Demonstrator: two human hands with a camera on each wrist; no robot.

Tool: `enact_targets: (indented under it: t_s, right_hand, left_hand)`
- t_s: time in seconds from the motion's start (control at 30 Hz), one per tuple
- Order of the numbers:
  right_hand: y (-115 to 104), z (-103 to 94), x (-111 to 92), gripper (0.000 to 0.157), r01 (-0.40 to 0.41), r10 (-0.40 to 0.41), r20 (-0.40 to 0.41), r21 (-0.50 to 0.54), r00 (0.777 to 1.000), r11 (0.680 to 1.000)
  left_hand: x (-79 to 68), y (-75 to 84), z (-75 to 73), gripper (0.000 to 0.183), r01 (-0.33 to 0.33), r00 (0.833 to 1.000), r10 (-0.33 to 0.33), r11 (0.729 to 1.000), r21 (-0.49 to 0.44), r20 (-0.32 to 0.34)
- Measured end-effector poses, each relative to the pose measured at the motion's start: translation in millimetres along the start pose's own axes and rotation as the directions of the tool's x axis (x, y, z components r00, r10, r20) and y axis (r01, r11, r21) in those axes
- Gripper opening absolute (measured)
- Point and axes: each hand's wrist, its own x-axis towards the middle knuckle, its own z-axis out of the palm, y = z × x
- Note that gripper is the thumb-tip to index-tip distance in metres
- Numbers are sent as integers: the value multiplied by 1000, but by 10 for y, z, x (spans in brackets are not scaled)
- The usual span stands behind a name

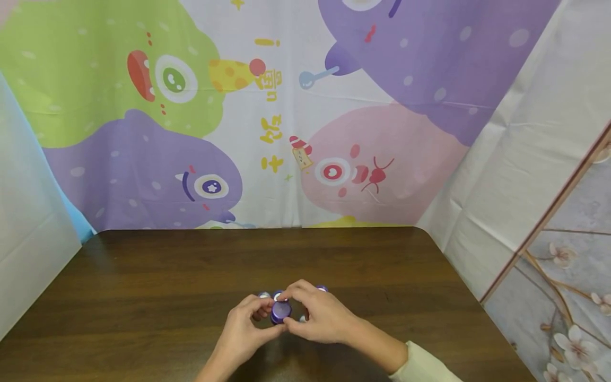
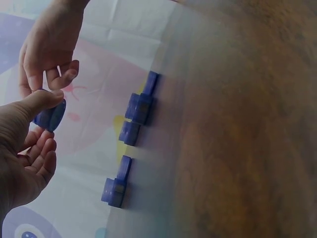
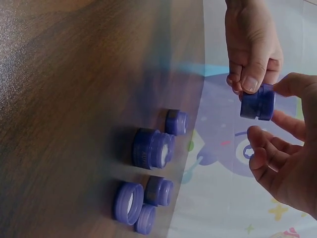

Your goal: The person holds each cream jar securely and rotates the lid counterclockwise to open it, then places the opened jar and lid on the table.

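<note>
A small purple cosmetic jar point(image 1: 281, 312) is held between both hands above the table. My left hand point(image 1: 243, 330) grips the jar's darker body, thumb on its near side. From the other side, my right hand point(image 1: 326, 317) pinches the jar's lid point(image 3: 267, 101) between thumb and index finger. In the right wrist view a narrow seam shows between lid and body. The other fingers of the right hand curl loosely beneath. The left wrist view shows the jar point(image 2: 51, 116) partly covered by the left thumb.
On the brown table point(image 1: 143, 297), a larger open purple jar point(image 3: 144, 148) with white inside stands among smaller jars point(image 3: 158, 191). Two loose purple lids lie close by, a wide lid point(image 3: 120, 210) and a smaller lid point(image 3: 145, 219). A cartoon-printed cloth point(image 1: 267, 201) hangs behind the table.
</note>
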Motion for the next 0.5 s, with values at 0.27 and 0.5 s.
enact_targets:
  t_s: [0.27, 0.5]
  right_hand:
    - [-2, 1, 5, 34, 18, -18, -100, 1, 995, 1000]
    - [-10, -1, 7, 35, -3, 3, 8, -15, 1000, 1000]
  left_hand:
    - [-2, 10, -9, 34, -7, 1000, 7, 1000, 5, -2]
    - [-9, 1, -1, 36, 14, 1000, -14, 1000, 3, 10]
